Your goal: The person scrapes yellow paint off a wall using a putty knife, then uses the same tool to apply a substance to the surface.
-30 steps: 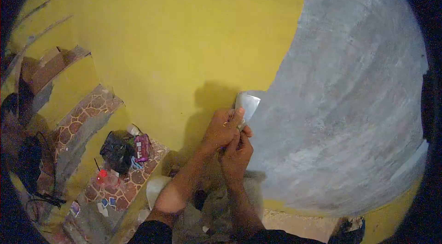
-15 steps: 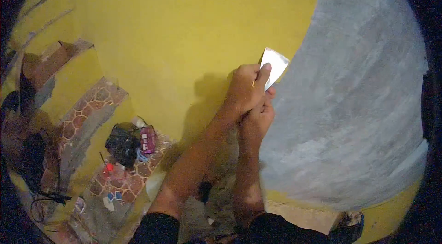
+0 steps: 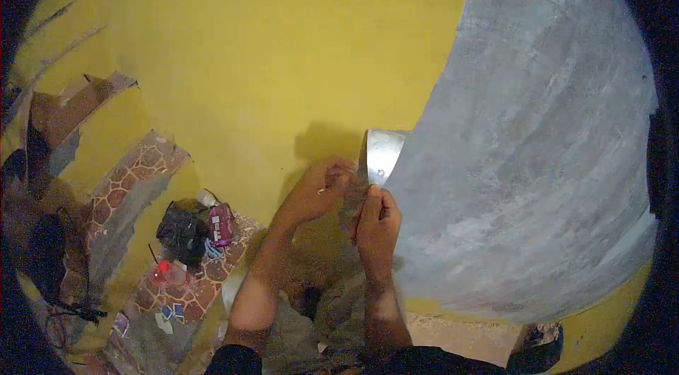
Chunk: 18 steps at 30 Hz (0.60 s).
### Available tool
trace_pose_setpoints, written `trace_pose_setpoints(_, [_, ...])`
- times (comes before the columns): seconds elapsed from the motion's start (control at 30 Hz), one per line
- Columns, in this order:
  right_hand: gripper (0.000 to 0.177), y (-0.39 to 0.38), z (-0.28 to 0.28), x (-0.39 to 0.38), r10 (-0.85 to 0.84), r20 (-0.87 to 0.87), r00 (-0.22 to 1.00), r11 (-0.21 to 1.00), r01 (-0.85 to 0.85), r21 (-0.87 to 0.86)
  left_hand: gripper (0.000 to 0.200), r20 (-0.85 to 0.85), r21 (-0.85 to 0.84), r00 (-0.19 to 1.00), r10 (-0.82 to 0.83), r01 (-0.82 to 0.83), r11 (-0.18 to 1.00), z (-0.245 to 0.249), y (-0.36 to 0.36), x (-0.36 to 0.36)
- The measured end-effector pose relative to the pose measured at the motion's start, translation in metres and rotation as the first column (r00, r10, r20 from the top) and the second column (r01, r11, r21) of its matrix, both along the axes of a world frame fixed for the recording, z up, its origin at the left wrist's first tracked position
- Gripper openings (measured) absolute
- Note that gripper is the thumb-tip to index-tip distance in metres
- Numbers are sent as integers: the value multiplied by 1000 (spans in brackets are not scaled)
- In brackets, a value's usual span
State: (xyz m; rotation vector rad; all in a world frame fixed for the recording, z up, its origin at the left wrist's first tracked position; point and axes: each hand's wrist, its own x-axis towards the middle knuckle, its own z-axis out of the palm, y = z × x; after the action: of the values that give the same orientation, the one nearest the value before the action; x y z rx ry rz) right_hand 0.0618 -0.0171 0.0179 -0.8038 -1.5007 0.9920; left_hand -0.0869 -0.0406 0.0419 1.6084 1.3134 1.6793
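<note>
A shiny metal plate, like a scraper blade [image 3: 384,154], stands upright near the edge between the yellow wall [image 3: 283,56] and the grey wall area [image 3: 516,141]. My right hand [image 3: 378,225] is closed on its lower end, thumb on top. To the left, my left hand [image 3: 327,187] is apart from the plate, its fingers bent and drawn together near the yellow wall. Whether anything small sits between those fingers is too blurred to tell.
Tiled steps [image 3: 138,173] climb at the left. On the lower one lie a black bag [image 3: 182,232], a purple packet [image 3: 221,225], a red-capped item [image 3: 164,267] and small cards [image 3: 172,313]. Dark cables [image 3: 78,310] hang at the lower left.
Both hands have come lower and to the left with the plate. My left hand has let go of the plate and moved away from it, while my right hand now holds it.
</note>
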Motion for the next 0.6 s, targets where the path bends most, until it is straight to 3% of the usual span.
trace_pose_setpoints(0.03, [38, 1, -4, -1, 13, -12, 1000, 1000, -13, -22, 35, -5, -2, 1000, -1, 1, 1000, 1, 5, 3])
trace_pose_setpoints(0.1, [39, -2, -7, -3, 25, -18, 1000, 998, -25, -49, 31, 458, -46, 881, -118, 156, 987, -1, 13, 12])
trace_pose_setpoints(0.13, [39, -4, -6, -5, 21, -30, 999, 994, -24, -108, 31, 462, -47, 879, -118, 157, 986, -6, 18, 11])
trace_pose_setpoints(0.2, [40, -5, -7, -5, 13, -40, 999, 985, -20, -171, 27, 183, -107, 980, 82, -63, 992, -15, 26, 10])
trace_pose_setpoints(0.23, [39, -5, -9, -4, 25, -60, 998, 990, -34, -136, 27, 186, -113, 979, 81, -60, 992, -17, 25, 12])
trace_pose_setpoints(0.3, [39, -3, -11, -1, 40, -81, 996, 994, -47, -94, 24, -176, -171, 939, 296, -325, 930, -16, 25, 15])
trace_pose_setpoints(0.33, [38, -3, -11, 3, 26, -44, 999, 994, -30, -102, 24, -174, -172, 940, 294, -323, 931, -24, 27, 13])
trace_pose_setpoints(0.37, [38, -2, -10, 6, 12, -9, 1000, 994, -13, -107, 25, -451, -121, 846, 285, -374, 920, -39, 31, 7])
trace_pose_setpoints(0.4, [38, -4, -4, 9, 11, -12, 1000, 994, -13, -106, 27, -690, -55, 675, 261, -409, 911, -48, 32, 3])
trace_pose_setpoints(0.43, [36, -10, 8, 12, 4, -14, 1000, 980, -7, -199, 27, -692, -53, 673, 261, -409, 911, -46, 27, 3])
trace_pose_setpoints(0.47, [35, -12, 14, 14, -1, -14, 1000, 956, -3, -292, 27, -706, 64, 632, 320, -393, 917, -44, 21, 3])
trace_pose_setpoints(0.5, [35, -10, 11, 16, 0, -16, 1000, 956, -5, -293, 28, -712, 179, 590, 381, -371, 911, -37, 14, 4])
trace_pose_setpoints(0.53, [34, -6, 5, 17, 5, 19, 1000, 970, 0, -242, 28, -714, 179, 588, 381, -373, 910, -28, 11, 8])
trace_pose_setpoints(0.6, [34, 3, -12, 13, 12, 51, 999, 980, -1, -198, 33, -320, -37, 904, 282, -310, 950, -7, 11, 21])
